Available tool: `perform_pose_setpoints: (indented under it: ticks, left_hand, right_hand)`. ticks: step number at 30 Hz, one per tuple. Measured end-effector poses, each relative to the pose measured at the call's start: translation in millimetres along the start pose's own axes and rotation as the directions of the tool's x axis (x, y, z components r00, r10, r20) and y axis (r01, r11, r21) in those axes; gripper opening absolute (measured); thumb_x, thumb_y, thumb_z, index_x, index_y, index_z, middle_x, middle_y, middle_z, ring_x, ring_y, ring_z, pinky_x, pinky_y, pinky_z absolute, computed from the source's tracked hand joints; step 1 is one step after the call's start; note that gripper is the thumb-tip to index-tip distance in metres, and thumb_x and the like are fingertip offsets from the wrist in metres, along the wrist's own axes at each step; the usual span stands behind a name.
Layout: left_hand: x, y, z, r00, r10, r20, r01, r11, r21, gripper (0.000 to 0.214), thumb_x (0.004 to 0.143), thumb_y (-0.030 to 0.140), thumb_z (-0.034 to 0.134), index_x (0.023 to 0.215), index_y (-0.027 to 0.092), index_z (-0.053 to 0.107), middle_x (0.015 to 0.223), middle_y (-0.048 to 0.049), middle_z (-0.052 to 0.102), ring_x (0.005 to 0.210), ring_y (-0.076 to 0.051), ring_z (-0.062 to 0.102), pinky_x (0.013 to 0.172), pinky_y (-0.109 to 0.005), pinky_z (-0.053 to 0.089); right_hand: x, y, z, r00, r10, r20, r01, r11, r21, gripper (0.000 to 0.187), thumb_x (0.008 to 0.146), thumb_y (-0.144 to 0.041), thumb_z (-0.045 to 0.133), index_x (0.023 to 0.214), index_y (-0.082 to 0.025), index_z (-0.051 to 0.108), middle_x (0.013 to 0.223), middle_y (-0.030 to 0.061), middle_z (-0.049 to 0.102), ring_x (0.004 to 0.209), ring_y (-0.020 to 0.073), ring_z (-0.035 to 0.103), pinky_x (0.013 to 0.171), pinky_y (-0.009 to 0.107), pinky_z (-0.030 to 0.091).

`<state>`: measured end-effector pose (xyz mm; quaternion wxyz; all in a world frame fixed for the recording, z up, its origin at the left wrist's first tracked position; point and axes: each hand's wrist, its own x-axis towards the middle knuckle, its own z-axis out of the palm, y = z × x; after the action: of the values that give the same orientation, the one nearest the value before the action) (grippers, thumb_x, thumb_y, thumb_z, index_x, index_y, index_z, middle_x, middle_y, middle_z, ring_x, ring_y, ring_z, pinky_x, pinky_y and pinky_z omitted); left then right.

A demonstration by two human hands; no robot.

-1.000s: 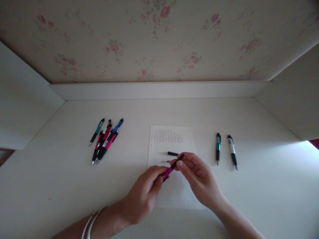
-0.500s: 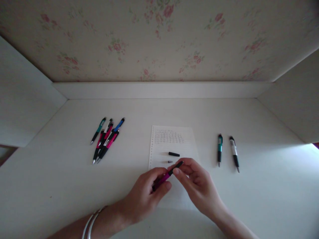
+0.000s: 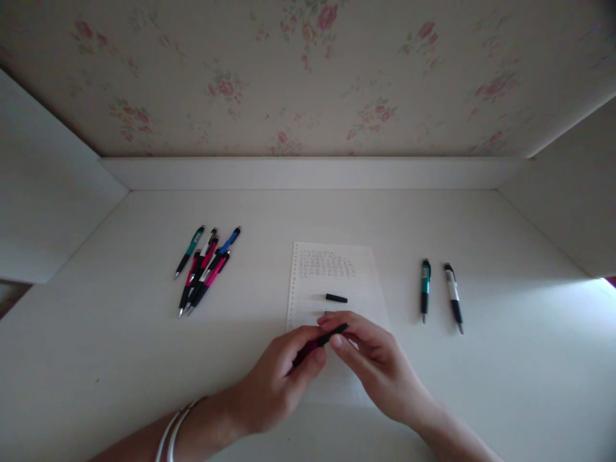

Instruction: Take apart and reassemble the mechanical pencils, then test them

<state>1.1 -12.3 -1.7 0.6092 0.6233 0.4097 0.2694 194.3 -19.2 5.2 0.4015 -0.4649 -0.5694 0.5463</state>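
Note:
My left hand (image 3: 283, 378) is closed around the barrel of a pink and black pen (image 3: 333, 335), its dark end pointing up to the right. My right hand (image 3: 380, 366) meets it from the other side, thumb and fingers pinching near that dark end. Both hands are over a sheet of lined paper (image 3: 332, 253) with rows of handwriting. Just beyond my fingers a loose black pen grip (image 3: 336, 298) lies on the sheet. A small pen tip (image 3: 327, 312) shows only in part behind my right fingers.
On the left side of the white desk (image 3: 120, 308) lies a pile of several pens (image 3: 205, 273) in teal, pink, white and blue. A teal pen (image 3: 425, 289) and a white pen (image 3: 453, 292) lie apart on the right. White panels and a floral wall border the desk.
Both hands have shifted slightly down and left with the pen, which sits deeper in my grip. My right fingers now cover most of the small pen tip on the paper.

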Motion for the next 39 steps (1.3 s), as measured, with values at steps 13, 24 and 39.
perform_pose_setpoints:
  ticks: [13,24,39]
  left_hand:
    - [-3.6,3.0,2.8,1.000,0.011,0.021,-0.013,0.997,0.070,0.028,0.105,0.041,0.045,0.104,0.018,0.061,0.079,-0.0002,0.058,0.071,-0.015,0.053,0.068,-0.025,0.042]
    - [-5.9,-0.2,1.8,0.999,0.013,0.031,-0.015,0.995,0.100,0.030,0.104,0.044,0.045,0.104,0.018,0.060,0.081,-0.0013,0.059,0.069,-0.015,0.052,0.064,-0.026,0.041]
    - [-5.6,-4.2,3.4,1.000,0.005,0.023,-0.007,0.995,0.104,0.027,0.102,0.043,0.051,0.109,0.018,0.058,0.076,0.0017,0.057,0.065,-0.013,0.049,0.059,-0.024,0.037]
  right_hand:
    - [-0.1,-0.5,1.8,0.996,-0.053,-0.078,0.047,0.996,-0.079,0.013,0.088,-0.034,0.074,0.083,-0.024,0.070,0.094,0.0042,0.073,0.087,0.0194,0.069,0.078,0.031,0.055]
    - [-0.2,1.1,-2.5,0.997,-0.040,-0.071,0.039,0.999,-0.014,0.009,0.087,-0.034,0.076,0.089,-0.025,0.078,0.083,0.0026,0.078,0.080,0.0195,0.071,0.075,0.031,0.057]
    - [-4.4,6.8,0.5,0.984,-0.084,-0.157,0.084,0.996,-0.009,0.041,0.079,-0.035,0.085,0.116,-0.033,0.067,0.084,-0.0016,0.080,0.081,0.0193,0.073,0.083,0.034,0.055]
